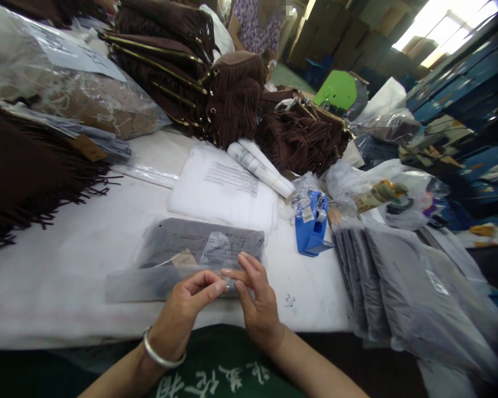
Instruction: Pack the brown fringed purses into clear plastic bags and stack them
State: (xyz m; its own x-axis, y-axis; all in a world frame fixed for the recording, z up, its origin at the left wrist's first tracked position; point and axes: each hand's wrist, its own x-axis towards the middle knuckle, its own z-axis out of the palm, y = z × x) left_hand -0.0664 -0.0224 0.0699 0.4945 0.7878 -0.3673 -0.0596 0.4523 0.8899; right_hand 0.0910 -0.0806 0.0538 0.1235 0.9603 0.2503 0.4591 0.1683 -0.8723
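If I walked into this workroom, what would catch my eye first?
Probably the heap of dark brown fringed bags with gold-coloured zips, at the far side of the white table. Next, the bright blue tape dispenser to the right of the two hands, and the vivid green object farther back, beyond the bags.

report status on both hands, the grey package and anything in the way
Left hand pinching small clear strip; right hand at it, grip unclear. Grey package flat beneath. Blue tape dispenser off right, clear of hands.
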